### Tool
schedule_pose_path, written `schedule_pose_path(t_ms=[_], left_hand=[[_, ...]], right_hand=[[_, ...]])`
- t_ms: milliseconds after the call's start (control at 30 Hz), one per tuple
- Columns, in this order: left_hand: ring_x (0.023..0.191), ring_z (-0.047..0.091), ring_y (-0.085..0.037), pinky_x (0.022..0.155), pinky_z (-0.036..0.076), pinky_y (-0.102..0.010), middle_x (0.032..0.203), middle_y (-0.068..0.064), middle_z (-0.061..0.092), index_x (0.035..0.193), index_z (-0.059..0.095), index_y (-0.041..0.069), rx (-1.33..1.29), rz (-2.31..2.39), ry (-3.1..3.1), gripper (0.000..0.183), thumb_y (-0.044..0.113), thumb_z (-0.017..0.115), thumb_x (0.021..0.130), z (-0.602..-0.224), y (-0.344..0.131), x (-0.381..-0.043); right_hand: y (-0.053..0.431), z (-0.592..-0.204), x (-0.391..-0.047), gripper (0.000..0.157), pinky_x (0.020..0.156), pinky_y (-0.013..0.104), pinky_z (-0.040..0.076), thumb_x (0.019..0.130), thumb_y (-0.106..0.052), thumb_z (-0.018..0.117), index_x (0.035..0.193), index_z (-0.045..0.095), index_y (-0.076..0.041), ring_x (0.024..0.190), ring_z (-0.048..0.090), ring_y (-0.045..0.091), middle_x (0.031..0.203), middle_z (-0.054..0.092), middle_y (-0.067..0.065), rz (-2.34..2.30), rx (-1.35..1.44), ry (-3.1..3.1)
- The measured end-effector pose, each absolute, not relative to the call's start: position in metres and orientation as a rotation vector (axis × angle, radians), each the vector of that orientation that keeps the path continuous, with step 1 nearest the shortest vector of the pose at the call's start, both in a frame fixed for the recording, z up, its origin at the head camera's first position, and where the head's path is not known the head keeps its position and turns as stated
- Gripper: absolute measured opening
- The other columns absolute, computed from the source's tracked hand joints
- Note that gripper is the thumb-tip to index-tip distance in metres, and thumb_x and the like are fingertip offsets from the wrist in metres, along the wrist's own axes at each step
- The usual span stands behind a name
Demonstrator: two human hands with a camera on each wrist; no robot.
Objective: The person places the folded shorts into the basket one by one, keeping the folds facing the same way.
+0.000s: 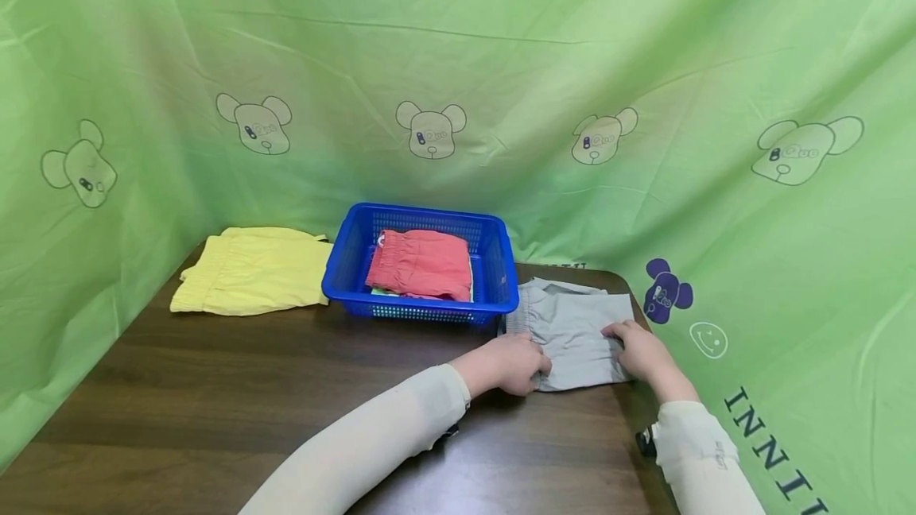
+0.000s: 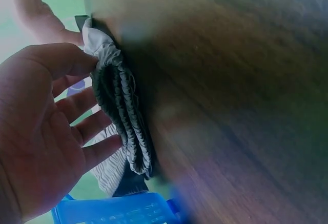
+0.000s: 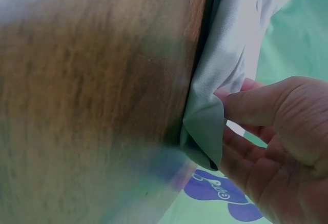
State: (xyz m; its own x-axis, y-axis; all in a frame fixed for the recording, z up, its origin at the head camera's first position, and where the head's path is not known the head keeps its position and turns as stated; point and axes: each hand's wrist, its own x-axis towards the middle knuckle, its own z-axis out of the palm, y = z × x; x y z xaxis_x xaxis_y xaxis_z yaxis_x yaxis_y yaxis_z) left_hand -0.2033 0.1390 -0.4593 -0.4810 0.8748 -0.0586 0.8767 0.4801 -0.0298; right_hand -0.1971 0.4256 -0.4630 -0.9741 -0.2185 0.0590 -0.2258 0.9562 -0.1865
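Folded grey shorts (image 1: pixel 572 332) lie at the right end of the table, their gathered waistband facing left. My left hand (image 1: pixel 511 364) is at the near left corner of the shorts. In the left wrist view, its extended, spread fingers (image 2: pixel 84 98) touch the layered waistband (image 2: pixel 128 116), and the thumb meets the cloth at one end. At the leg end, my right hand (image 1: pixel 644 352) pinches the fabric. The right wrist view shows its thumb (image 3: pixel 253 103) against a turned fold of grey cloth (image 3: pixel 205 126), with the other fingers partly hidden behind.
A blue plastic basket (image 1: pixel 346 292) stands at the back, close to the grey shorts, holding folded red shorts (image 1: pixel 422 261) on top of other cloth. Yellow shorts (image 1: pixel 258 272) lie left of it. Green curtain (image 1: pixel 458 46) hangs behind the wooden table (image 1: pixel 236 404) and along its sides.
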Motion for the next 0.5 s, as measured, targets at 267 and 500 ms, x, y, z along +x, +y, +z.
schedule_pose_path(t_ms=[267, 500], left_hand=[[0.102, 0.061, -0.009, 0.089, 0.043, -0.022, 0.108, 0.015, 0.070, 0.108, 0.073, 0.033, 1.671, -0.146, 2.647, 0.020, 0.038, 0.074, 0.088, -0.459, 0.139, -0.195], [0.102, 0.061, -0.010, 0.088, 0.046, -0.022, 0.108, 0.015, 0.070, 0.108, 0.073, 0.035, 1.665, -0.150, 2.630, 0.022, 0.040, 0.075, 0.087, -0.456, 0.135, -0.188]], right_hand=[[0.426, -0.462, -0.188, 0.047, 0.095, 0.062, 0.048, 0.069, 0.008, 0.070, 0.115, 0.070, 0.001, 0.110, 0.061, 0.049, 0.116, 0.064, 0.026, 0.312, 0.372, -3.064], [0.424, -0.462, -0.182, 0.045, 0.095, 0.061, 0.049, 0.070, 0.006, 0.073, 0.114, 0.071, -0.001, 0.109, 0.063, 0.047, 0.117, 0.065, 0.023, 0.314, 0.406, -3.061]])
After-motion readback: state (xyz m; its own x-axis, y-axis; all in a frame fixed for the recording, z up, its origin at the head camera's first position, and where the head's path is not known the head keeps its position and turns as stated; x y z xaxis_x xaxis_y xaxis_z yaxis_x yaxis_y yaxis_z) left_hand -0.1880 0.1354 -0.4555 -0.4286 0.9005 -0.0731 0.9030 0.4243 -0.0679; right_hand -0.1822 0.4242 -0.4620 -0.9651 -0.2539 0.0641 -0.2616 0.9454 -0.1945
